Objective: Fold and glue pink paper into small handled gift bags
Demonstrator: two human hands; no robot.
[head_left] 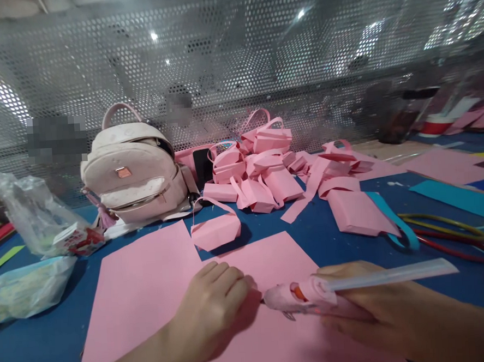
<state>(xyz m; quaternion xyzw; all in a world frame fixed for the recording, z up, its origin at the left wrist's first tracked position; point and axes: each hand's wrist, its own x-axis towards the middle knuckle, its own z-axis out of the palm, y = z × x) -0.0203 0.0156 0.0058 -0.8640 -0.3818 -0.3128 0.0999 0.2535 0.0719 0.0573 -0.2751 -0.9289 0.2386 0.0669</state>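
My right hand (368, 299) is wrapped round a pink hot glue gun (302, 300), with a long clear glue stick (399, 274) sticking out of its back. The dark nozzle points left, close to the fingertips of my left hand (216, 297). That hand is closed low over a pink paper sheet (279, 255); whatever its fingers pinch is hidden beneath them. A second pink sheet (141, 280) lies to the left. Just beyond my left hand stands a small pink paper bag (216, 231) with a thin handle.
Several folded pink paper bags (261, 169) are heaped at the back, beside a cream backpack (138, 171) and a dark phone (202, 167). A blue paper strip (396, 221) and a red cable (455, 247) lie right. Clear plastic bags (35, 215) lie left. A perforated metal panel (226, 56) closes the back.
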